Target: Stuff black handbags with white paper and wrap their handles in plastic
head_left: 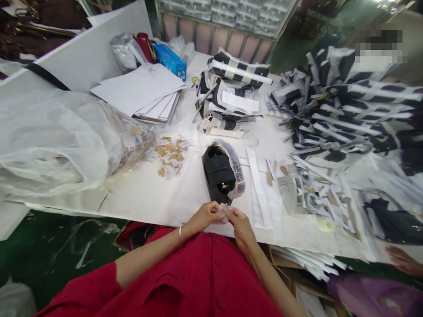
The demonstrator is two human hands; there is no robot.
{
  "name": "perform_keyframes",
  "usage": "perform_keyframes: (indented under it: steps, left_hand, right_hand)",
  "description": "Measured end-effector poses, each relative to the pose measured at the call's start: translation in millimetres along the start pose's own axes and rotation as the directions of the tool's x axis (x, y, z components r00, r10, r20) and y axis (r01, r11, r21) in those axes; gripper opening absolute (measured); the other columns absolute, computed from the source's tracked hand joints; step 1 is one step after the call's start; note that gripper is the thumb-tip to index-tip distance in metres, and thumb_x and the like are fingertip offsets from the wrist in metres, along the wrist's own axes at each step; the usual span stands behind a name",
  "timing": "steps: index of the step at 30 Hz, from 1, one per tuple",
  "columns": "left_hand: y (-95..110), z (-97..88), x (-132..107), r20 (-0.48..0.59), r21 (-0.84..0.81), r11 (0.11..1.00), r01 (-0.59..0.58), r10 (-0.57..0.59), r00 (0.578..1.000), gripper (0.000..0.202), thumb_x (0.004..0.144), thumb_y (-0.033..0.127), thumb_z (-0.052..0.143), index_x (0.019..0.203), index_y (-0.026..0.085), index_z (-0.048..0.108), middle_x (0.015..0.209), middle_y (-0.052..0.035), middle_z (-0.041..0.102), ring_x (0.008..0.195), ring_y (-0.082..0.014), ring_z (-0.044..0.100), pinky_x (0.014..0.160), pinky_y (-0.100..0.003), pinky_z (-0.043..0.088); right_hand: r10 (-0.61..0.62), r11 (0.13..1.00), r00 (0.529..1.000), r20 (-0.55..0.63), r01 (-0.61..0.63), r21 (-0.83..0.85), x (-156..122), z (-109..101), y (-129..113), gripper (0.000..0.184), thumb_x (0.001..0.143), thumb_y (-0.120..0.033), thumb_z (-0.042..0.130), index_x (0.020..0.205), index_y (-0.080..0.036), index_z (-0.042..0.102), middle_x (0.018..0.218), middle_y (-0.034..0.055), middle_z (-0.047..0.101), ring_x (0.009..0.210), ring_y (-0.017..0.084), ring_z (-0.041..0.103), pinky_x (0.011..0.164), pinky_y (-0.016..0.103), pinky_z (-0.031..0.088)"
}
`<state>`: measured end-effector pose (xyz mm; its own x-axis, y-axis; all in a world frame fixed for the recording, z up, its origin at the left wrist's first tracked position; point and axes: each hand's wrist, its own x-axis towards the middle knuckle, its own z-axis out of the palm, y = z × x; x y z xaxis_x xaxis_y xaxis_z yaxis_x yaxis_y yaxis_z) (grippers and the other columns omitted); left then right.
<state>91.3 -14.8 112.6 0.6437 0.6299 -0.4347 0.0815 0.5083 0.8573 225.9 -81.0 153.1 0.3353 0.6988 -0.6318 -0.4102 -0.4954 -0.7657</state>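
My left hand (209, 214) and my right hand (238, 220) meet at the table's front edge. Between them they pinch a small clear plastic packet (223, 213); what is inside it is too small to make out. Just beyond my fingers a black handbag (216, 171) rests on the table, its handle (237, 169) covered in clear wrap and lying along its right side. A bit of gold-coloured hardware shows at its near end. To the left of the bag lies a heap of small packets with brown tags (170, 154).
A large translucent plastic bag (56, 141) covers the table's left. Paper sheets (142, 90) and a blue box (170, 61) lie behind. Wrapped black-and-white bags (238, 72) stand at the back, more piled right. White strips (256, 189) and tape rolls (312, 200) lie right; another person's hand (405, 260) shows there.
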Motion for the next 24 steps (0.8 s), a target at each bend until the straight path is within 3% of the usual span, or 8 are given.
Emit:
perform_keyframes:
  steps: [5,7,11,14,16,18,21,24]
  left_hand:
    - [6,-11.1,-16,-0.105,0.123,0.992,-0.016,0.029,0.994,0.041,0.063,0.051,0.072,0.068,0.015,0.053,0.062,0.0058,0.048,0.059,-0.0087,0.040,0.057,-0.022,0.032]
    - [10,-16.4,-25,-0.148,0.163,0.986,-0.021,0.046,0.988,0.033,0.066,0.045,0.070,0.066,0.015,0.054,0.061,0.0058,0.048,0.059,-0.0090,0.040,0.058,-0.023,0.032]
    - [10,-21.1,-38,-0.233,0.277,0.961,-0.031,0.098,0.967,0.020,0.070,0.034,0.065,0.068,0.015,0.059,0.060,0.0054,0.050,0.059,-0.0097,0.041,0.057,-0.023,0.031]
    - [6,-20.7,-43,-0.319,0.364,0.932,0.005,0.120,0.940,0.017,0.071,0.032,0.062,0.069,0.015,0.062,0.060,0.0048,0.052,0.059,-0.0104,0.042,0.057,-0.023,0.031]
    - [2,-19.0,-44,-0.373,0.390,0.920,0.042,0.116,0.921,0.018,0.072,0.033,0.061,0.069,0.015,0.063,0.060,0.0043,0.053,0.060,-0.0109,0.043,0.056,-0.023,0.031]
    - [-2,-15.3,-45,-0.408,0.418,0.905,0.075,0.113,0.906,0.018,0.072,0.033,0.060,0.069,0.016,0.064,0.060,0.0040,0.054,0.060,-0.0112,0.044,0.056,-0.023,0.031]
    - [-8,-5.9,-47,-0.427,0.456,0.883,0.109,0.109,0.898,0.018,0.073,0.033,0.059,0.069,0.016,0.065,0.060,0.0039,0.055,0.060,-0.0112,0.045,0.056,-0.023,0.031]
    - [-14,5.7,-49,-0.441,0.446,0.886,0.130,0.091,0.893,0.018,0.074,0.033,0.059,0.071,0.016,0.065,0.061,0.0039,0.056,0.060,-0.0113,0.045,0.056,-0.022,0.032]
  right_hand:
    - [-0.140,0.975,0.968,-0.211,0.097,-0.198,13,-27,7,0.049,0.057,-0.051,0.082,0.093,-0.019,0.074,0.089,0.0026,0.073,0.081,0.018,0.061,0.072,0.029,0.044]
    - [-0.154,0.958,0.962,-0.225,0.090,-0.273,23,-37,10,0.053,0.052,-0.046,0.085,0.096,-0.019,0.073,0.096,0.0043,0.073,0.082,0.020,0.063,0.071,0.030,0.045]
    - [-0.022,0.924,1.000,-0.020,0.013,-0.382,45,-43,13,0.051,0.050,-0.042,0.087,0.092,-0.017,0.073,0.086,0.0047,0.074,0.068,0.017,0.062,0.060,0.027,0.042]
    - [0.062,0.907,0.991,0.120,-0.006,-0.421,55,-42,12,0.042,0.053,-0.043,0.086,0.080,-0.013,0.073,0.061,0.0013,0.067,0.056,0.013,0.056,0.052,0.024,0.036]
    - [0.118,0.928,0.976,0.185,-0.043,-0.370,53,-42,6,0.038,0.054,-0.042,0.087,0.073,-0.012,0.072,0.055,0.0007,0.064,0.052,0.011,0.053,0.049,0.023,0.036]
    - [0.206,0.953,0.931,0.302,-0.120,-0.279,47,-43,-2,0.038,0.057,-0.040,0.088,0.077,-0.012,0.072,0.064,0.0029,0.068,0.051,0.009,0.053,0.047,0.021,0.038]
    - [0.311,0.948,0.811,0.495,-0.230,-0.219,37,-45,-15,0.043,0.064,-0.040,0.085,0.096,-0.015,0.071,0.082,0.0065,0.073,0.047,0.007,0.052,0.042,0.019,0.037]
    - [0.349,0.936,0.748,0.564,-0.243,-0.257,32,-48,-21,0.042,0.067,-0.039,0.084,0.098,-0.015,0.069,0.080,0.0074,0.074,0.039,0.004,0.046,0.036,0.016,0.032]
